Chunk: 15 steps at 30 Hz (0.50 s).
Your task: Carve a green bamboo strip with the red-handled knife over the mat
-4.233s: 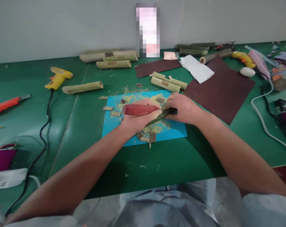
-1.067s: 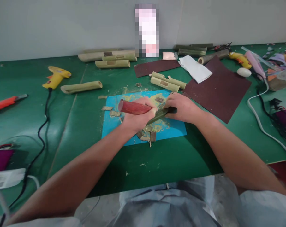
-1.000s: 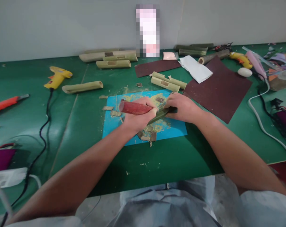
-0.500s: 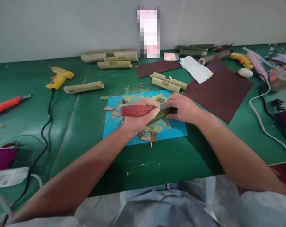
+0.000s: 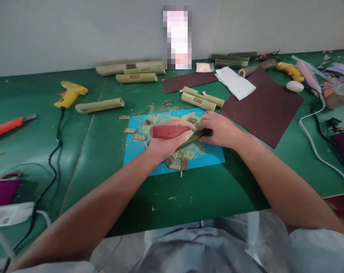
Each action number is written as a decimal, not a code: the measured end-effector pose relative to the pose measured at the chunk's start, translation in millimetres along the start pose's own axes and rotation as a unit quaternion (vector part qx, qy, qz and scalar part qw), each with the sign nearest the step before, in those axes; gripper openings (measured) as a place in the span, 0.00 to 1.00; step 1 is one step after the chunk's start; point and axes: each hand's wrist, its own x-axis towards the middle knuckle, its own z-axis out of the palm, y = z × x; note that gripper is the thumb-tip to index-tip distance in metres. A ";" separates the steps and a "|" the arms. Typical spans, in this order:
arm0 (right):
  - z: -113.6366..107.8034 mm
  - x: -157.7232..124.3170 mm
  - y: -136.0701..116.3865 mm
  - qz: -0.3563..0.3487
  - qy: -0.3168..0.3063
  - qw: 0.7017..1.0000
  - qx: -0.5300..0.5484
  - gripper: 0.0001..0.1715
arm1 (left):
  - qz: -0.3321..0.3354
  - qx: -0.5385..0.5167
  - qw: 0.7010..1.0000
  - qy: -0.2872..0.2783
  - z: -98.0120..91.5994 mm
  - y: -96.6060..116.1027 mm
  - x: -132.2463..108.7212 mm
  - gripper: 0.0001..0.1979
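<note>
My left hand (image 5: 168,143) is closed around a tool with a red wooden handle (image 5: 169,132); its working end is hidden by my fingers. Under that hand runs a green bamboo piece (image 5: 190,142), lying slantwise. At its far right end my right hand (image 5: 217,128) grips the bamboo, thumb and fingers closed on it, a dark opening showing beside them. Both hands are over a blue sheet (image 5: 212,154) strewn with yellowish shavings (image 5: 199,151). Small cut bamboo chips (image 5: 184,164) lie at its front edge and left side.
Cut bamboo tubes (image 5: 199,101) lie beyond the sheet, with more (image 5: 136,78) by the wall. Brown sheets (image 5: 263,110) and white paper (image 5: 236,83) are to the right. On the left are a yellow glue gun (image 5: 71,94), its black cord and an orange cutter (image 5: 8,128).
The red handle has shifted slightly right and its angle has changed a little in my left hand. My right hand keeps its hold on the bamboo.
</note>
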 end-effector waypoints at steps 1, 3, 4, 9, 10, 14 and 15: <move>-0.1 0.0 0.0 -0.002 0.001 1.000 -0.001 0.06 | -0.001 0.001 1.000 0.000 0.1 -0.7 0.4 0.05; -0.3 0.2 0.0 -0.002 0.001 1.000 -0.001 0.05 | -0.002 0.004 1.000 0.000 -0.1 -1.9 1.0 0.05; -0.4 0.3 0.0 -0.002 0.000 1.000 -0.001 0.05 | -0.001 0.007 1.000 0.000 -0.3 -2.5 1.1 0.05; -1.0 0.7 -0.7 0.004 -0.004 1.000 -0.001 0.07 | 0.000 0.006 1.000 -0.004 -1.1 -4.4 -0.3 0.05; -1.3 0.6 -0.9 0.004 -0.004 1.000 -0.002 0.07 | 0.001 0.005 1.000 -0.004 -1.0 -4.6 -0.7 0.05; -1.7 0.0 -1.4 0.001 -0.002 1.000 0.001 0.06 | 0.009 0.008 1.000 -0.005 -0.5 -3.7 -1.8 0.06; -1.5 -0.2 -1.2 0.000 0.000 1.000 0.002 0.06 | 0.009 0.010 1.000 -0.007 -0.5 -3.1 -1.9 0.06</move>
